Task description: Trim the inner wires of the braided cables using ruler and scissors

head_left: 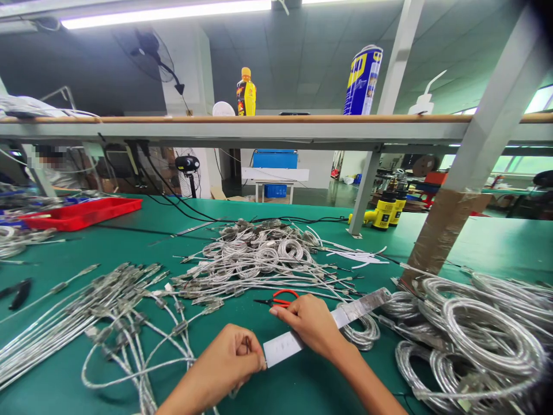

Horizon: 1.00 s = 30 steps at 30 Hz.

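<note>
The left hand is closed in a fist on a thin wire end, touching the near end of a metal ruler. The right hand lies over the ruler's middle with fingers together and curled on it, probably to keep it flat and still on the green table. Just behind are red-handled cutters, within easy reach. Farther away is a pile of coiled cables.
</note>
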### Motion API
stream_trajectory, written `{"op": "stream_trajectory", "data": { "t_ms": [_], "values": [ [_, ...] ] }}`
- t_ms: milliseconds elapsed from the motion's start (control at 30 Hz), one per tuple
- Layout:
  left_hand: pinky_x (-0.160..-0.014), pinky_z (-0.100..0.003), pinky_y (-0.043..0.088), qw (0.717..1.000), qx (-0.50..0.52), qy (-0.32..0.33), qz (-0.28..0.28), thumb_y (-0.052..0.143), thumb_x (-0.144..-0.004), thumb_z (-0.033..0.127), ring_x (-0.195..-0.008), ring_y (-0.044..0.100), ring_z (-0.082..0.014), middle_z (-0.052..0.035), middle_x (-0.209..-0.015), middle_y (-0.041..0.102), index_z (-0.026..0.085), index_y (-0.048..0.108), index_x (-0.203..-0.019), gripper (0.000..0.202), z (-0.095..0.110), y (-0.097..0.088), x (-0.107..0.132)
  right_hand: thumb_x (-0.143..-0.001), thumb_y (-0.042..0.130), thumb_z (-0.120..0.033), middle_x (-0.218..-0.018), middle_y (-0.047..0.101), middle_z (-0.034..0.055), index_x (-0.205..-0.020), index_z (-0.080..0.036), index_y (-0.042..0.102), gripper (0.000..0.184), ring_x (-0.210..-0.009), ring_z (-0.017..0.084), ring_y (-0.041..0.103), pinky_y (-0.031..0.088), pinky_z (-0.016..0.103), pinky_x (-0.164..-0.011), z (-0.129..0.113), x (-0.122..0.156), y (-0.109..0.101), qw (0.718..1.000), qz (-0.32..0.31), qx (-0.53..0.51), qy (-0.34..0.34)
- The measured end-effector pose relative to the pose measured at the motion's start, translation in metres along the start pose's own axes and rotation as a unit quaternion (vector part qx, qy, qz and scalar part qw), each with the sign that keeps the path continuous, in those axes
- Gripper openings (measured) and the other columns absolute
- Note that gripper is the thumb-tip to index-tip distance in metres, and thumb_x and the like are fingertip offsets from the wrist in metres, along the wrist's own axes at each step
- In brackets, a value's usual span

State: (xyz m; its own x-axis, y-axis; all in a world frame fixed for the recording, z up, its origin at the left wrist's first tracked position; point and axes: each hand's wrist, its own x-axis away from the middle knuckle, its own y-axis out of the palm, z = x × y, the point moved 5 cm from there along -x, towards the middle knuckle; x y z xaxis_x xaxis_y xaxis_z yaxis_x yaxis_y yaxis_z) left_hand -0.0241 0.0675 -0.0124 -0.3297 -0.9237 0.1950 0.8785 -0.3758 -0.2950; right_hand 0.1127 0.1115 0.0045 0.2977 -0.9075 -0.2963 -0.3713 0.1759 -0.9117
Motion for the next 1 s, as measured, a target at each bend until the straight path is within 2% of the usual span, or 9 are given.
{"op": "stream_trajectory", "data": {
  "t_ms": [333,500,800,900,1000],
  "values": [
    [-0.033,-0.017,0.020,0.999,0.003,-0.012,-0.034,0.047,-0.057,0.015,-0.030,0.029,-0.0049,0.0091,-0.031,0.037,0.013,0.057,-0.052,0.012,-0.003,0.004,0.001,-0.078,0.032,-0.056,-0.040,0.020,-0.0048,-0.039,-0.016,0.023,0.056,-0.040,0.008,0.012,0.009,0.024,-0.041,0.002,-0.001,0.003,0.999,-0.001,-0.037,-0.011],
    [-0.033,-0.018,0.020,0.999,0.016,-0.011,-0.036,0.049,-0.058,0.018,-0.030,0.029,-0.0048,0.0093,-0.031,0.036,0.012,0.057,-0.052,0.011,0.000,0.006,0.001,-0.078,0.035,-0.055,-0.042,0.018,-0.0052,-0.041,-0.016,0.021,0.055,-0.042,0.008,0.011,0.008,0.024,-0.041,0.002,-0.001,0.002,0.998,-0.006,-0.056,-0.007],
    [-0.034,-0.017,0.020,0.999,0.012,-0.011,-0.050,0.050,-0.060,0.021,-0.030,0.029,-0.0043,0.0090,-0.032,0.038,0.013,0.056,-0.053,0.012,-0.002,0.005,0.001,-0.079,0.029,-0.056,-0.041,0.021,-0.0052,-0.037,-0.016,0.032,0.058,-0.041,0.009,0.013,0.008,0.023,-0.040,0.002,-0.001,0.005,1.000,-0.008,-0.022,-0.013],
    [-0.035,-0.017,0.021,0.999,0.024,-0.012,-0.035,0.053,-0.063,0.026,-0.030,0.029,-0.0042,0.0090,-0.035,0.043,0.014,0.053,-0.068,0.013,-0.002,0.003,0.002,-0.081,0.029,-0.054,-0.038,0.028,-0.0047,-0.036,-0.016,0.041,0.060,-0.038,0.008,0.020,0.009,0.024,-0.041,0.007,-0.002,0.005,1.000,0.007,0.022,-0.002],
    [-0.040,-0.018,0.028,0.994,0.104,-0.001,-0.024,0.059,-0.062,0.028,-0.035,0.040,-0.0063,0.0080,-0.046,0.053,0.019,0.042,-0.084,0.028,-0.002,0.001,0.002,-0.082,0.029,-0.052,-0.038,0.040,-0.0027,-0.039,-0.017,0.050,0.059,-0.038,0.008,0.032,0.009,0.025,-0.043,0.014,-0.004,0.005,0.998,0.026,0.045,0.025]
  ]
}}
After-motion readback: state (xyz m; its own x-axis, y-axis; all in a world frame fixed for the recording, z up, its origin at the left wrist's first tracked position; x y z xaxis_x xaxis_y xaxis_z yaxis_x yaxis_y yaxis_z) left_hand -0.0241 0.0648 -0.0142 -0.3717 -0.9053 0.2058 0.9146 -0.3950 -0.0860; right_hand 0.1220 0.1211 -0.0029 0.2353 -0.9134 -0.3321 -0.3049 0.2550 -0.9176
